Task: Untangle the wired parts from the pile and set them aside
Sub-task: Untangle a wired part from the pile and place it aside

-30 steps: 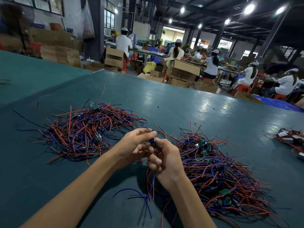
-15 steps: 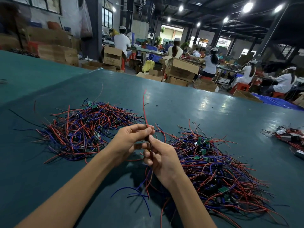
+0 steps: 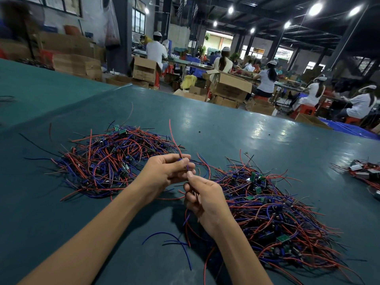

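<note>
Two piles of red, blue and black wired parts lie on the teal table: a left pile [image 3: 107, 161] and a larger right pile [image 3: 273, 214] with small green boards in it. Between them my left hand [image 3: 164, 173] pinches one wired part near its top. A red wire [image 3: 174, 138] rises from those fingers. My right hand [image 3: 203, 198], just below and right, grips the same part's red and blue wires, which trail down toward me [image 3: 185, 243]. The part's body is hidden between my fingers.
A third small heap with white pieces [image 3: 364, 171] lies at the table's right edge. Beyond the teal table [image 3: 236, 128] stand cardboard boxes [image 3: 230, 87] and several seated people in white working at benches.
My hands have drawn apart a little, the right one lower, and the red wire now stands straighter above my left fingers. The piles have not moved.
</note>
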